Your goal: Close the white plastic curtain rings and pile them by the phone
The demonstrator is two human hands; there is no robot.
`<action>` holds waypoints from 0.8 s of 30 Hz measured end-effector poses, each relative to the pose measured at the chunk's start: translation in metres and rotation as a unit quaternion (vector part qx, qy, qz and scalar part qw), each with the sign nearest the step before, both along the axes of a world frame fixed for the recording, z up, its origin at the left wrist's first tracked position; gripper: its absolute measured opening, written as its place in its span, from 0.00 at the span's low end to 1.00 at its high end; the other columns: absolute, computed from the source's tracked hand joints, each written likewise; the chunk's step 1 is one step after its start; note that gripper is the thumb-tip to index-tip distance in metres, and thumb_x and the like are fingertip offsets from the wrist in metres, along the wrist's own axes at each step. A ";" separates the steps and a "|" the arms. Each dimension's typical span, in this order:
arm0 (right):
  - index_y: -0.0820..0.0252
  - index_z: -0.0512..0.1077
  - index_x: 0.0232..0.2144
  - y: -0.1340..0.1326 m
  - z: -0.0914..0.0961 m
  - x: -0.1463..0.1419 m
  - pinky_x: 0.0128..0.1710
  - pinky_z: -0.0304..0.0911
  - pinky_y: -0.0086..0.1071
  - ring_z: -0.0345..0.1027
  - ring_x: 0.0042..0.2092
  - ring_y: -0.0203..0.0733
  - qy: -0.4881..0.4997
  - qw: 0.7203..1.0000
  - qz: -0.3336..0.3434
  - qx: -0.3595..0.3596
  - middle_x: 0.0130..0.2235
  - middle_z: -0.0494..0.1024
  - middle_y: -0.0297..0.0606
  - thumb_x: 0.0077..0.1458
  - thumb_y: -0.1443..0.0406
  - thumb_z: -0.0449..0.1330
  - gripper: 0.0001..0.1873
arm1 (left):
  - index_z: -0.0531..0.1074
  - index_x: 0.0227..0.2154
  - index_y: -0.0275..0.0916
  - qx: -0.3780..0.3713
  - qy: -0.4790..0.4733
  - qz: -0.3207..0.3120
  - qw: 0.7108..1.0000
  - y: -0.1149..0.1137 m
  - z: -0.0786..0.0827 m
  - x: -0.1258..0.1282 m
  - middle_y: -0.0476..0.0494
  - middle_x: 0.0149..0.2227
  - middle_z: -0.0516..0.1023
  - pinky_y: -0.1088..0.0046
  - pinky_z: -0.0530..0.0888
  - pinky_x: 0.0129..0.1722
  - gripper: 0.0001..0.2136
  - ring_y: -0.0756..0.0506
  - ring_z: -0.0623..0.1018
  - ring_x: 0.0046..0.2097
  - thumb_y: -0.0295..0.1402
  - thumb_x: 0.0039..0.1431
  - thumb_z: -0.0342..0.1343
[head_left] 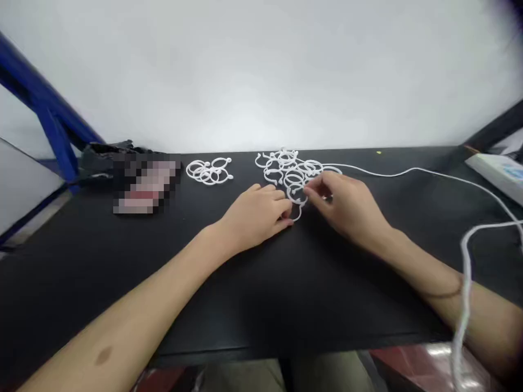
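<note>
L hand (261, 215) palm down, thumb & index pinching a white open ring (300, 212). R hand (347, 201): thumb & index tips nearly together at edge of a 2nd ring (291, 200); can't tell if gripped. Just beyond, approx. centre of black tbl (265, 294), a tangled ring pile (295, 169). Smaller ring cluster (210, 171) apart to L; pixelated item (143, 185) further L. White cable (392, 175) runs R from behind pile, nr white box (500, 169).

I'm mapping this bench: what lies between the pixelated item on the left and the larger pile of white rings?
In the head view, a smaller group of white rings lies between them on the black tabletop.
</note>
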State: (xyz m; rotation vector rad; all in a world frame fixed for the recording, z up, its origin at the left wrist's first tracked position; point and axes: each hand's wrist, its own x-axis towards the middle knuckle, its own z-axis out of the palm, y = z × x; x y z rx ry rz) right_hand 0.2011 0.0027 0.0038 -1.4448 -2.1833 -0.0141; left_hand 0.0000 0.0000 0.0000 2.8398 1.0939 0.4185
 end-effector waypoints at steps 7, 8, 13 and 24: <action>0.58 0.71 0.30 0.005 0.003 0.012 0.31 0.62 0.32 0.68 0.29 0.39 0.048 0.998 -0.029 0.033 0.30 0.78 0.35 0.57 0.64 0.59 0.04 | 0.71 0.32 0.38 -0.016 -0.026 0.023 0.999 0.002 -0.002 -0.002 0.48 0.34 0.77 0.67 0.65 0.40 0.11 0.44 0.74 0.40 0.41 0.62 0.56; 0.57 0.72 0.31 0.004 0.004 0.011 0.31 0.62 0.32 0.69 0.29 0.39 0.063 0.997 -0.027 0.037 0.30 0.78 0.36 0.57 0.64 0.60 0.04 | 0.71 0.35 0.38 -0.001 -0.043 0.032 0.999 0.002 -0.003 -0.002 0.47 0.36 0.77 0.67 0.65 0.41 0.11 0.44 0.75 0.42 0.42 0.62 0.56; 0.56 0.72 0.32 -0.005 0.004 -0.005 0.30 0.63 0.31 0.69 0.28 0.37 0.132 0.991 0.030 0.002 0.29 0.79 0.35 0.58 0.63 0.59 0.04 | 0.64 0.55 0.36 0.088 -0.120 0.064 0.987 0.002 -0.005 -0.007 0.39 0.51 0.73 0.66 0.67 0.45 0.24 0.41 0.73 0.50 0.44 0.60 0.58; 0.58 0.72 0.43 -0.010 0.002 -0.007 0.32 0.67 0.30 0.72 0.33 0.37 0.124 0.982 0.140 -0.015 0.37 0.80 0.37 0.61 0.64 0.57 0.09 | 0.71 0.46 0.36 0.116 -0.114 0.034 0.986 0.003 -0.006 -0.007 0.43 0.42 0.77 0.66 0.67 0.43 0.14 0.43 0.74 0.44 0.40 0.62 0.55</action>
